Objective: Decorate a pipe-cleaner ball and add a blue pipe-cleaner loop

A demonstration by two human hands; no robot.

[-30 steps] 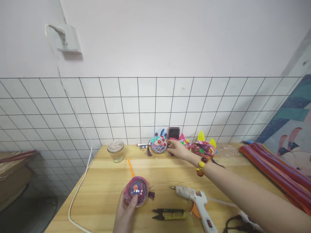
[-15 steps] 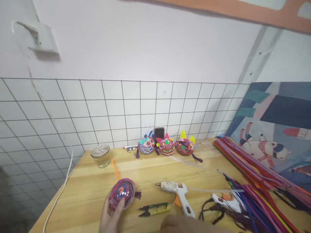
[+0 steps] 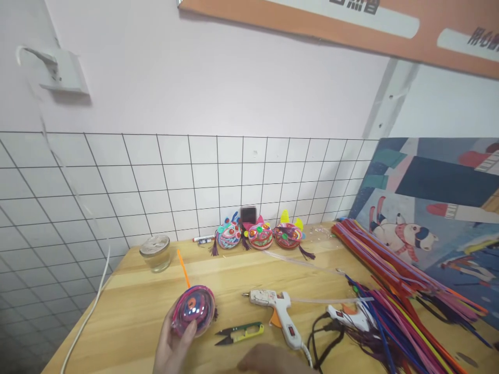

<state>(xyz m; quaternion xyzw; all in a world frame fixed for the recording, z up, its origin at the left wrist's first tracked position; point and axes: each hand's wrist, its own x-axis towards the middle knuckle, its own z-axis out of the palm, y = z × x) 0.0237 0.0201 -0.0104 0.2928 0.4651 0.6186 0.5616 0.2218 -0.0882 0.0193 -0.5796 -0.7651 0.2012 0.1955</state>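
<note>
My left hand (image 3: 176,340) grips a round, pink-and-purple coiled ornament (image 3: 194,310) with a shiny, clear-looking domed face, the thumb pressed on its front. A dark tassel shows at the ornament's right side. Low in the middle, my right hand (image 3: 275,359) is blurred and cut off by the frame edge; its fingers cannot be made out. Just above that hand lie yellow-and-black thread snips (image 3: 239,332). A white hot glue gun (image 3: 278,311) with an orange trigger rests to their right, its nozzle pointing left. An orange stick (image 3: 183,268) lies behind the ornament.
Three finished-looking colourful ornaments (image 3: 260,235) stand along the grid wall panel. A lidded glass jar (image 3: 156,254) is at the back left. Bundles of pipe cleaners (image 3: 405,322) cover the right side, near a second glue gun (image 3: 351,315). A white cable (image 3: 88,317) hangs along the left edge.
The view has shifted slightly, moving the wall and table items left in the picture. My right hand shows a little further left. My left hand still holds the ornament, tilted slightly differently.
</note>
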